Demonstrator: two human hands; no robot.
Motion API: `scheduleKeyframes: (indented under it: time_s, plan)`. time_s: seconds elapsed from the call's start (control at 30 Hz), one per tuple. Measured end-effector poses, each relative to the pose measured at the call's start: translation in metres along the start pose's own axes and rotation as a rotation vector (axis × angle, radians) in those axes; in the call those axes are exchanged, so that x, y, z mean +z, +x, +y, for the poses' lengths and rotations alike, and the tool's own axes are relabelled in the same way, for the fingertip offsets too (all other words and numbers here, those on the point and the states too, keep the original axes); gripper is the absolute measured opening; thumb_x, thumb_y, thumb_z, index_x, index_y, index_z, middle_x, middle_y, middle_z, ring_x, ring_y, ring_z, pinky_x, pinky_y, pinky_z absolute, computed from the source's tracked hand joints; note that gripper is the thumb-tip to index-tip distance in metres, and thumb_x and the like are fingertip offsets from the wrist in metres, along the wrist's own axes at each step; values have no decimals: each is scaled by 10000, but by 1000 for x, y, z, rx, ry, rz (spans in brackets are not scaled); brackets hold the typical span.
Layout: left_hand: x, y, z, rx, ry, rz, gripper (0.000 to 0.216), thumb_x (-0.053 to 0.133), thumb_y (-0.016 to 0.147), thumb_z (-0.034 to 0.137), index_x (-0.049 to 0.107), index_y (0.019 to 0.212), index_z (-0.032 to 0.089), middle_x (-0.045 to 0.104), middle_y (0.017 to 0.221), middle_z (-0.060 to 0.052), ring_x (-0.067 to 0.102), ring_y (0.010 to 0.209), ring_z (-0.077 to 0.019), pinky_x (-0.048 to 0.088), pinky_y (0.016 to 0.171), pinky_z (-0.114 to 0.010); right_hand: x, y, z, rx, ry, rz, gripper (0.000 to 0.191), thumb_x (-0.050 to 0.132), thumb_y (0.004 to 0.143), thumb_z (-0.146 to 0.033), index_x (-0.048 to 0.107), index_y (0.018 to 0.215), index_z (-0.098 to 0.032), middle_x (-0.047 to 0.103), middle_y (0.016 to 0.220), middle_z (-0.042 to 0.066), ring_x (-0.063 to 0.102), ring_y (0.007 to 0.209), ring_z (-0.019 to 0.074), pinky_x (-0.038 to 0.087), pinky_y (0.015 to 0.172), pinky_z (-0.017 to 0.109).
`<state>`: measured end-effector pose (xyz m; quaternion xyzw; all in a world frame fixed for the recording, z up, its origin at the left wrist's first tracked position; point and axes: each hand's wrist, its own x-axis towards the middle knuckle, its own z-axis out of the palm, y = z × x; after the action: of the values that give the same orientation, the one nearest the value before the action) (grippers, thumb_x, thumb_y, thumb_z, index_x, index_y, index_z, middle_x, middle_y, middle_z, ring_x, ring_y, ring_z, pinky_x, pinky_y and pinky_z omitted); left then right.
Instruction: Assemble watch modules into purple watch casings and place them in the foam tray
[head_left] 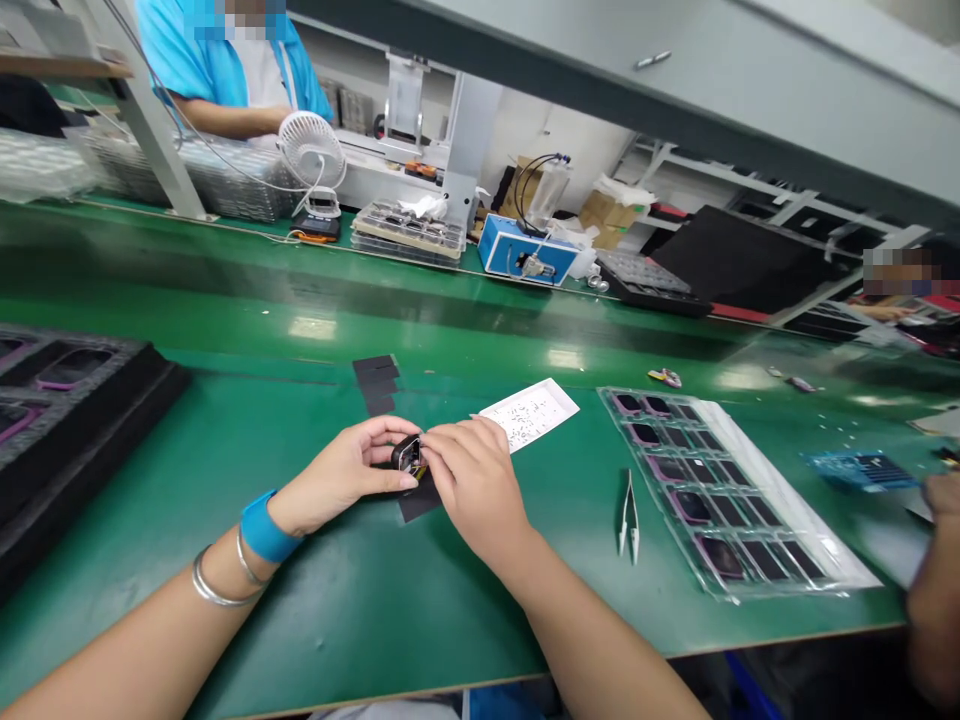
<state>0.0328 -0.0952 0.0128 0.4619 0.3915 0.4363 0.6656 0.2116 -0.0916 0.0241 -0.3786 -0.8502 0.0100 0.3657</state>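
Note:
My left hand (341, 474) pinches a small black part (409, 455) between thumb and fingers, just above the green table. My right hand (472, 480) has its fingers curled together on the right side of the same part. A dark strip (420, 502) lies on the table under both hands. A white sheet with small printed marks (531, 412) lies just beyond my right hand. White tweezers (628, 516) rest on the table to its right.
A clear tray of dark parts (720, 495) lies at the right, black foam trays (67, 400) at the left. Black strips (376, 384) lie ahead. Across the belt sit a small fan (311, 150), a blue box (517, 250) and a person in blue. Another person's arm (937, 590) is at far right.

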Motion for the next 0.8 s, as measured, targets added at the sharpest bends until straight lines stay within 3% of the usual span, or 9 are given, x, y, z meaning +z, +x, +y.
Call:
scheduleKeyframes:
  time_s: [0.2, 0.4, 0.53, 0.7, 0.8]
  plan:
    - [6, -2, 0, 40, 77, 27, 446, 809, 575, 142, 602, 967, 189, 640, 944, -25, 629, 838, -158, 512, 742, -262, -3, 0, 0, 69, -12, 30, 129, 537, 868, -177, 659, 857, -218, 671, 970, 43, 551, 904, 209, 383, 890, 409]
    - [19, -4, -4, 50, -116, 36, 408, 802, 577, 125, 561, 900, 186, 633, 823, 13, 589, 752, -109, 475, 671, -200, 2, 0, -4, 219, 318, 90, 77, 603, 820, -179, 654, 789, -227, 668, 874, 20, 589, 860, 180, 453, 805, 350]
    - [25, -6, -6, 70, -188, 84, 390, 806, 567, 112, 541, 847, 173, 614, 754, 27, 561, 679, -85, 451, 618, -174, 7, 0, -8, 235, 343, 184, 98, 595, 821, -171, 657, 769, -226, 657, 889, 30, 589, 879, 181, 460, 820, 356]
    - [24, -4, -9, 142, -190, 130, 430, 822, 537, 106, 539, 850, 185, 635, 787, 25, 588, 716, -97, 466, 650, -187, 14, 0, -11, 315, 406, 223, 124, 572, 838, -201, 660, 753, -225, 648, 831, 35, 601, 826, 178, 483, 765, 345]
    - [22, -3, -11, 184, -148, 159, 438, 830, 525, 104, 555, 854, 189, 653, 814, 20, 613, 756, -115, 485, 686, -210, 17, -1, -10, 270, 352, 212, 141, 556, 856, -224, 673, 779, -230, 658, 848, 37, 595, 834, 181, 475, 797, 364]
